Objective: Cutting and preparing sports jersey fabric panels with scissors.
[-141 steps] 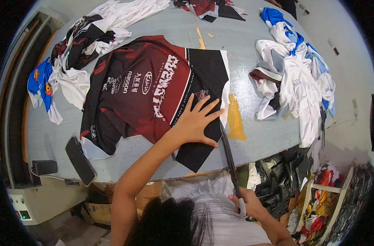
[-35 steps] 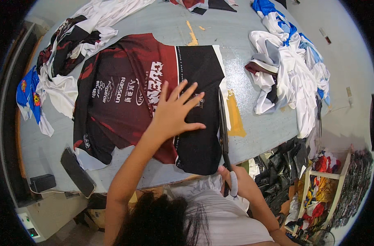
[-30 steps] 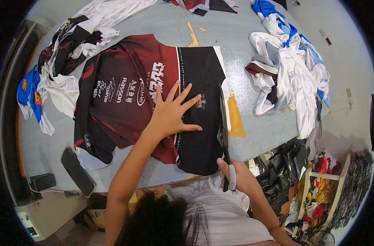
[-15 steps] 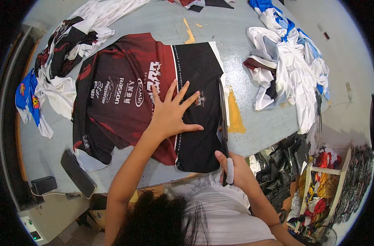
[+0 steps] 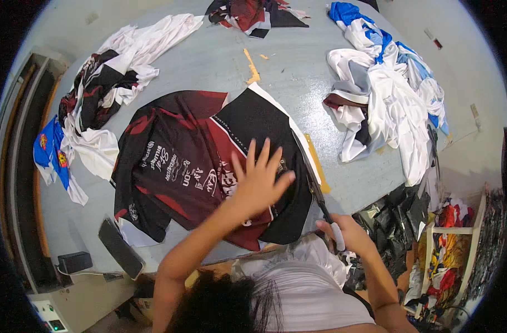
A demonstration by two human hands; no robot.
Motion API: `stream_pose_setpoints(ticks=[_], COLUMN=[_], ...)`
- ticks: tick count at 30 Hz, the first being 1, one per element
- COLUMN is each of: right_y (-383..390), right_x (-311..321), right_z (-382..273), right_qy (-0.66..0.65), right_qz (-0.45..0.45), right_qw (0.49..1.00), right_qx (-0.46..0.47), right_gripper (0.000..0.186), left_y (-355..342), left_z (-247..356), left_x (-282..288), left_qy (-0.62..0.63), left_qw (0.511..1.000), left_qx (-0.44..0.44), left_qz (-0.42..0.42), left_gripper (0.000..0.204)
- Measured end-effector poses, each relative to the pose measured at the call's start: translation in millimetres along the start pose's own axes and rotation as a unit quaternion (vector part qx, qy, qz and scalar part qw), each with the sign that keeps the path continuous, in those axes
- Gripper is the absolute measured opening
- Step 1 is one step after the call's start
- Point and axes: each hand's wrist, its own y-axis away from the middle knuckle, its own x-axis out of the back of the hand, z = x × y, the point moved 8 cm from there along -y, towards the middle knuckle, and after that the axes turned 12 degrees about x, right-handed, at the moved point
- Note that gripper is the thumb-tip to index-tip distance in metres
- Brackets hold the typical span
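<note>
A black and maroon printed jersey piece [image 5: 153, 166] lies on the grey table [image 5: 287, 66], with a white strip along the right edge of its black panel [image 5: 253, 116]. My left hand [image 5: 259, 177], slightly blurred, is spread on the fabric near the middle, fingers apart. My right hand [image 5: 348, 233] grips large scissors [image 5: 323, 202] below the piece's right side; their long dark blades run up along the white edge. Yellow tape [image 5: 314, 150] shows beside that edge.
White and blue fabric [image 5: 395, 105] is heaped on the right, white, black and blue pieces [image 5: 98, 141] on the left, and dark red scraps [image 5: 248, 14] at the back. A phone [image 5: 120, 248] and small black box [image 5: 74, 262] lie front left. A shelf [image 5: 456, 227] of coloured cloth stands lower right.
The jersey piece has shifted toward the front and turned, its black panel now slanting. Both hands have moved rightward, the left still spread, the right still holding the scissors, their blades now more tilted.
</note>
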Motion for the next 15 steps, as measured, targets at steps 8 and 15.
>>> stream_pose_setpoints(ticks=[8, 15], right_y=[-6.9, -31.0], right_x=[-0.5, -2.1], right_z=[-13.5, -16.5], right_qy=[-0.072, 0.000], right_qz=[-0.063, -0.050], right_qw=[0.994, 0.999], right_qx=[0.060, 0.010], right_gripper=[0.057, 0.063], left_y=[-88.6, -84.7], left_z=[-17.9, -20.6], left_x=[10.6, 10.7], left_qy=[-0.078, -0.054], left_qw=[0.983, 0.980], left_qx=[-0.144, -0.140], left_qz=[0.083, 0.132], left_gripper=[0.078, 0.087])
